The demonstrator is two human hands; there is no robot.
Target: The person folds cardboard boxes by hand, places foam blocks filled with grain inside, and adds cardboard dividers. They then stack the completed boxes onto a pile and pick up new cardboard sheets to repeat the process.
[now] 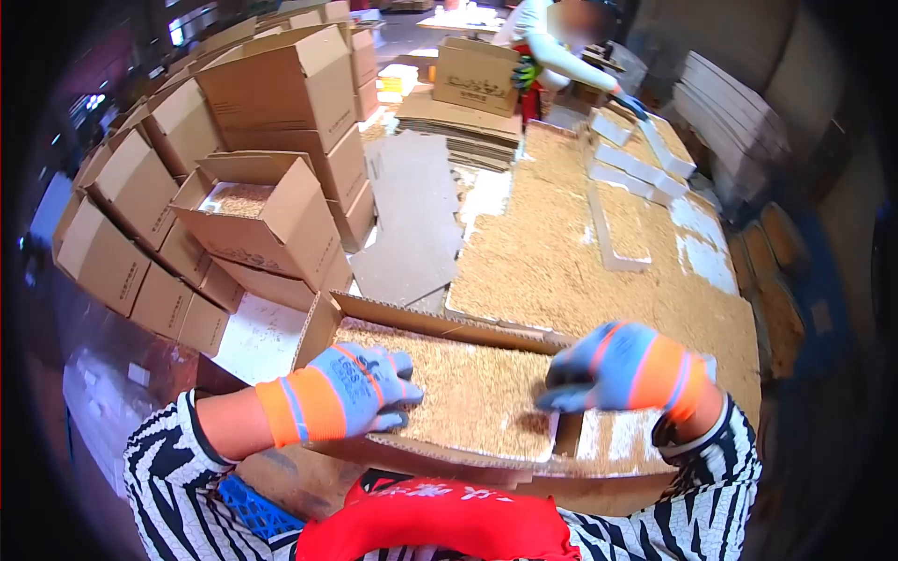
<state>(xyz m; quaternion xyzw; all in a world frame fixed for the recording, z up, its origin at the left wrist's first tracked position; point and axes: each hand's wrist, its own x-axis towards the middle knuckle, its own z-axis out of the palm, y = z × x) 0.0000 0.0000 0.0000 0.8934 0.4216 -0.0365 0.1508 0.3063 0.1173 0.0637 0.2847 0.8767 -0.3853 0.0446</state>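
Workroom floor at left is crowded with stacked cardboard boxes (271,93), several with flaps raised. Grey sheet (412,215) seen mid-scene, left of a table (552,234) strewn with tan, grain-like bits. Flattened cardboard (458,140) is piled at the far end. Far right, white-sided trays (619,166) are grouped on the table; one is touched by the gloved hand (633,107) of a co-worker (550,56).

Near centre, a tray of tan bits (477,393) is seated inside a long open box (421,321). Gloves are worn on both hands. Left hand (354,388): fingers half curled, placed over the tray's left part. Right hand (613,366): fingers bent, held at the tray's right end. Whether the tray is gripped by either cannot be told.
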